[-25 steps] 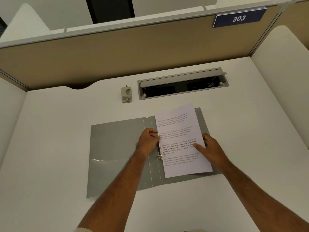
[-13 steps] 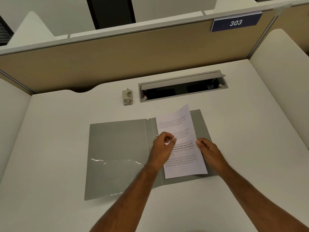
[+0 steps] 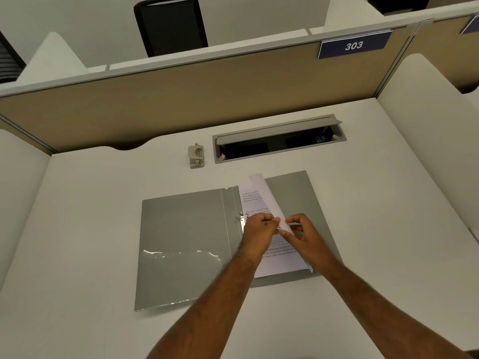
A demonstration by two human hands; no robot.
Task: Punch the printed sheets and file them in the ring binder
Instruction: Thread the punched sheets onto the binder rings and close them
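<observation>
Since half a sec ago: top white printed sheet no longer flat, its right edge lifted and curled over toward the left, standing up on edge above the sheet beneath. Both hands closer together now, nearly touching over mid-page.

Left hand: fingers curled shut, pinching the lifted sheet's edge w/ thumb + forefinger. Right hand: fingertips closed on the same edge from the other side; rest of fingers loosely bent. Exactly how much paper each pinch holds: can't tell, knuckles block it.

Grey plastic ring binder lies open flat on white desk, under both wrists. Sheets sit on its right-hand cover, left margin by the metal ring mechanism, which shows just left of left-hand knuckles. Whether the holes sit on the rings: can't tell. Clear pocket on left cover, glare across it, well left of the fingers.

Small beige hole punch beyond the fingers, far side of binder, apart from it. Just right of the punch: grey cable hatch in the desk, lid propped open. Tan partition behind carries a blue "303" plate.
</observation>
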